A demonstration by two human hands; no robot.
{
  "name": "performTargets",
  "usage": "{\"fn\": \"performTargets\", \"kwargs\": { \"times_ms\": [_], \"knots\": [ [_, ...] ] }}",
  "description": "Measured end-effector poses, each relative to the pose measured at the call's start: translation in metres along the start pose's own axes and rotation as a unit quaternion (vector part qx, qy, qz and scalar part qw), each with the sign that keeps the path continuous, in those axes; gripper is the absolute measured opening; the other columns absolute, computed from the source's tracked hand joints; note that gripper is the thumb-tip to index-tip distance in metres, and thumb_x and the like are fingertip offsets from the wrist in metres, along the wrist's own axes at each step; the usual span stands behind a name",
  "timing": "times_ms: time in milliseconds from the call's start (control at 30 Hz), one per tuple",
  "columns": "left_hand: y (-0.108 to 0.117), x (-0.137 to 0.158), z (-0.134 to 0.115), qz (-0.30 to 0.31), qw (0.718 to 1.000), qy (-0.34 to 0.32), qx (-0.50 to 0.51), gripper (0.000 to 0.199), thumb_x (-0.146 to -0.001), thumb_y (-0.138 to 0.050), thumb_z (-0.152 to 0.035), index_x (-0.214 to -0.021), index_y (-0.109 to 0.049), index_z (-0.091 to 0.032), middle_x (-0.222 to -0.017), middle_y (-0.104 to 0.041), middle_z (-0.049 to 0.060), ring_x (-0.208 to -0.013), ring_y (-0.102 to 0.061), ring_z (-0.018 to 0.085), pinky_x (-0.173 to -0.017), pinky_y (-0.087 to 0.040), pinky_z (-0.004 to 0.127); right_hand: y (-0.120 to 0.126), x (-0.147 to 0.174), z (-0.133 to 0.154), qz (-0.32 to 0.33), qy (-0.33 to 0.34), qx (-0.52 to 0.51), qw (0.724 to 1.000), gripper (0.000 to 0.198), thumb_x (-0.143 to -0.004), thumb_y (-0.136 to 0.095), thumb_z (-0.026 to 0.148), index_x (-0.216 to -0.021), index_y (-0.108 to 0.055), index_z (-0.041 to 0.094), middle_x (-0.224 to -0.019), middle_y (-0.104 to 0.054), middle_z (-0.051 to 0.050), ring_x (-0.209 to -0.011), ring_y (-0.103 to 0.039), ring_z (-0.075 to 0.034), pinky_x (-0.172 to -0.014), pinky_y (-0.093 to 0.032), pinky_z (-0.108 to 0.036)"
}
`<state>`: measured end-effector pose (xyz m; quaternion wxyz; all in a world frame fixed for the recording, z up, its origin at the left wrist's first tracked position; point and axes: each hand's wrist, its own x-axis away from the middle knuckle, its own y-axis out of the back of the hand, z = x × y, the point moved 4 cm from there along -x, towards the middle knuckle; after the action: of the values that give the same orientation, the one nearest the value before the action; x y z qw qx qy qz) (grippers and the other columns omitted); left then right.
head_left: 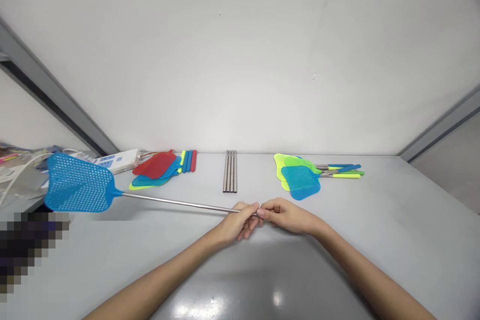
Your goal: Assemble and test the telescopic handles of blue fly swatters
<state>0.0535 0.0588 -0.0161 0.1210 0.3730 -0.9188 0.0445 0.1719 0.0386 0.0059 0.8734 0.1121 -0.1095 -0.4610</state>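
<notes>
A blue fly swatter head [80,183] is joined to an extended metal rod [180,203] that runs across to the middle of the table. My left hand [240,220] is closed around the rod near its right end. Against it, my right hand [285,215] pinches the very tip of the rod with thumb and fingers. No handle grip shows on that end; the fingers partly cover it. The swatter is held slightly above the tabletop, its head out to the left.
Loose swatter heads [155,165] lie stacked at the back left, beside several coloured handle grips [188,161]. Several metal rods [230,172] lie side by side at the centre. Swatters with handles [303,185] are piled at the right. A white power strip [122,160] sits near the left post.
</notes>
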Motion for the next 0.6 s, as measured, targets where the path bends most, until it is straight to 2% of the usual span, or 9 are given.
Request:
{"fn": "performTargets", "kwargs": {
  "times_ms": [267, 467, 600],
  "knots": [
    [-0.0001, 0.0018, -0.0005, 0.001, 1.0, 0.001, 0.015, 0.054, -0.079, -0.035, -0.056, -0.047, -0.049, -0.014, -0.031, -0.038, -0.004, -0.026, -0.028, 0.005, -0.03, -0.017, 0.019, 0.0012, 0.0015, -0.0005, 0.007, -0.018, 0.009, 1.0, 0.039, -0.082, -0.043, 0.048, -0.069, -0.056, 0.014, -0.055, -0.036, 0.004, -0.051, -0.029, -0.008, -0.048, -0.023, -0.02],
    [0.0017, -0.0011, 0.0053, -0.006, 1.0, -0.001, 0.017, 0.055, -0.077, -0.037, -0.058, -0.046, -0.048, -0.014, -0.03, -0.036, -0.004, -0.025, -0.027, 0.005, -0.03, -0.018, 0.02, 0.0028, 0.002, -0.0059, 0.025, -0.04, -0.008, 0.999, 0.041, -0.081, -0.043, 0.051, -0.07, -0.056, 0.013, -0.05, -0.029, 0.006, -0.045, -0.023, -0.007, -0.041, -0.019, -0.02],
    [0.0025, -0.0019, 0.0076, -0.011, 1.0, -0.009, 0.014, 0.058, -0.076, -0.035, -0.061, -0.05, -0.053, -0.012, -0.03, -0.037, -0.004, -0.025, -0.029, 0.005, -0.03, -0.018, 0.019, 0.0028, 0.0017, -0.0059, 0.025, -0.04, -0.02, 0.999, 0.041, -0.082, -0.043, 0.05, -0.071, -0.057, 0.013, -0.049, -0.031, 0.006, -0.044, -0.024, -0.006, -0.041, -0.019, -0.02]
  ]
}}
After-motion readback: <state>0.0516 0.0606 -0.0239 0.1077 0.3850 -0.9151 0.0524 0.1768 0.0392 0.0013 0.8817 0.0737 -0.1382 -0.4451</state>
